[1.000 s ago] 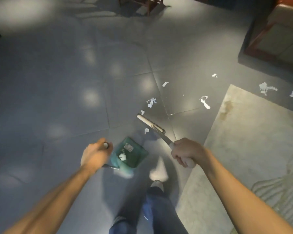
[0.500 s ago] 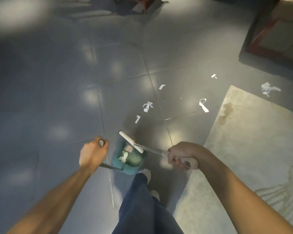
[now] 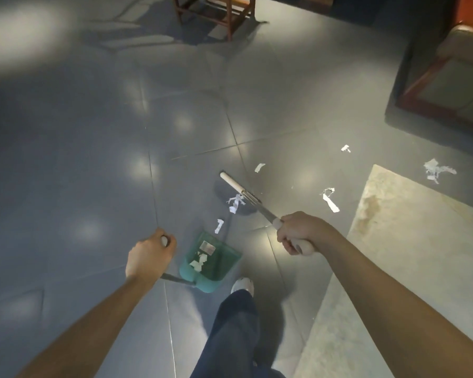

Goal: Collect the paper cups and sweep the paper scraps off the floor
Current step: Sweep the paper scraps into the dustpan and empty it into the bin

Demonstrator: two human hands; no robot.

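Left hand (image 3: 148, 257) clenched round the dustpan (image 3: 210, 261) handle, pan low over the grey floor (image 3: 79, 186), few scraps inside. Right hand (image 3: 298, 233) gripping the broom (image 3: 241, 188), head apparently down by a paper scrap (image 3: 235, 203). More scraps (image 3: 329, 199) scattered toward the rug (image 3: 393, 255).

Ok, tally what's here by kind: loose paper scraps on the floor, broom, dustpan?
Paper scraps loose on the floor: 7
Broom: 1
Dustpan: 1
Total: 9
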